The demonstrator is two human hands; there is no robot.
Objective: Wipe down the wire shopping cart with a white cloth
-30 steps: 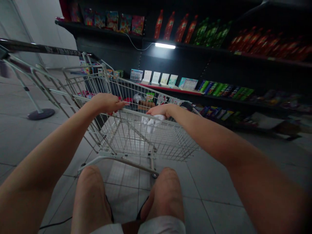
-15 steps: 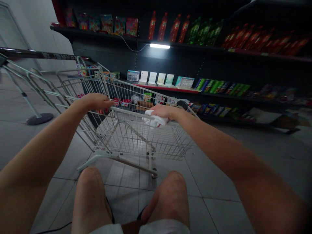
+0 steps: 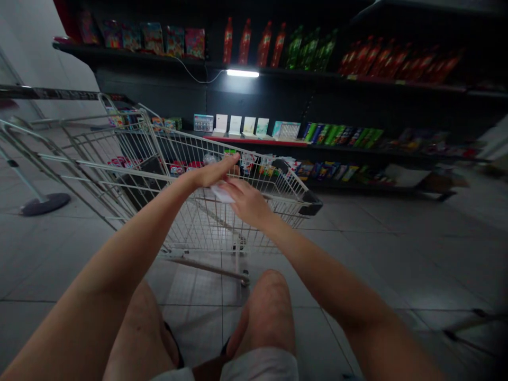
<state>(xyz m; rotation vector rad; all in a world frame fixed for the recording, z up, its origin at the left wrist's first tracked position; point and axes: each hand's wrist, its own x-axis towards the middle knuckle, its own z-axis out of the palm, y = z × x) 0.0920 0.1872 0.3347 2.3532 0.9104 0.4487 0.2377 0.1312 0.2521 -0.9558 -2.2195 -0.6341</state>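
A wire shopping cart [image 3: 206, 230] stands in front of my knees, its near side angled toward the left. My left hand [image 3: 212, 173] is above the cart's rim with flat, extended fingers, holding nothing. My right hand [image 3: 246, 202] curves over a small white cloth or paper [image 3: 220, 193] just beside my left fingertips. Most of the white piece is hidden under my right fingers, and its exact material cannot be made out. Neither hand grips the cart rail.
Dark store shelves [image 3: 278, 100] with bottles, cards and packets run along the back. A stand with a round black base [image 3: 44, 203] is at the left. Grey floor tiles [image 3: 377, 264] spread to the right, and my knees are below the cart.
Both hands have come off the cart rim and moved together. The white piece has risen from the rim to between them. The shelves and cart have shifted left in view.
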